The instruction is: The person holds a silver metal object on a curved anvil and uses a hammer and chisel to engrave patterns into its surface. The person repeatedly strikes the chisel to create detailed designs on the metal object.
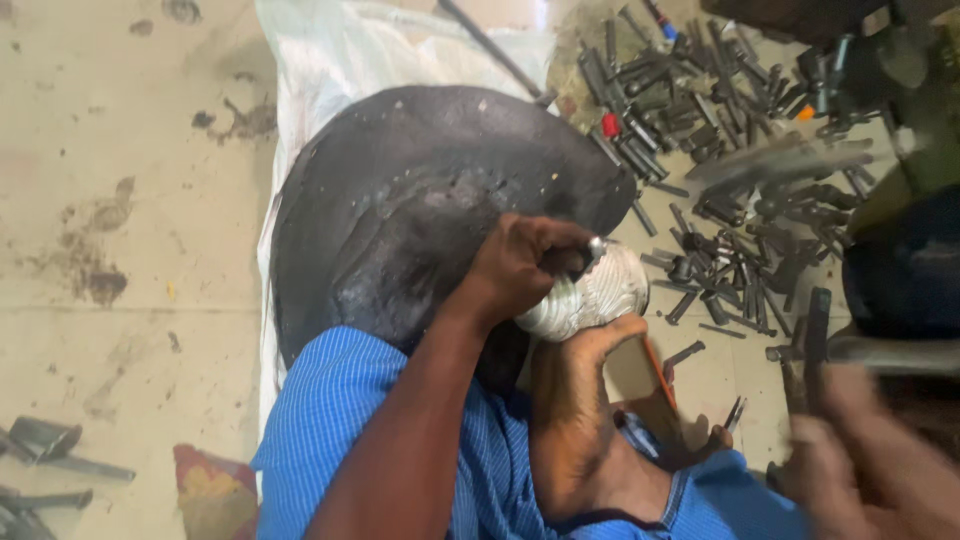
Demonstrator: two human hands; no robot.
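On the floor, over a white sack [330,60], the left hand [520,265] has its fingers closed around a small metal tool [590,250], pressed on a white ribbed object [590,295] beside a large dark rubber piece [420,200]. The right hand [850,460] is blurred at the lower right near a dark tool [815,340]; its fingers I cannot tell. Many scattered metal bolts [730,150] lie nearby.

Bare floor [120,200] to my left is open; a hand could pass freely there. Ahead, the large dark curved sheet [430,200] on the white sack [330,50] blocks the middle. To the right, scattered bolts and sockets [720,180] crowd the floor. My own foot [585,420] fills the near centre. Loose tools [50,450] lie at lower left.
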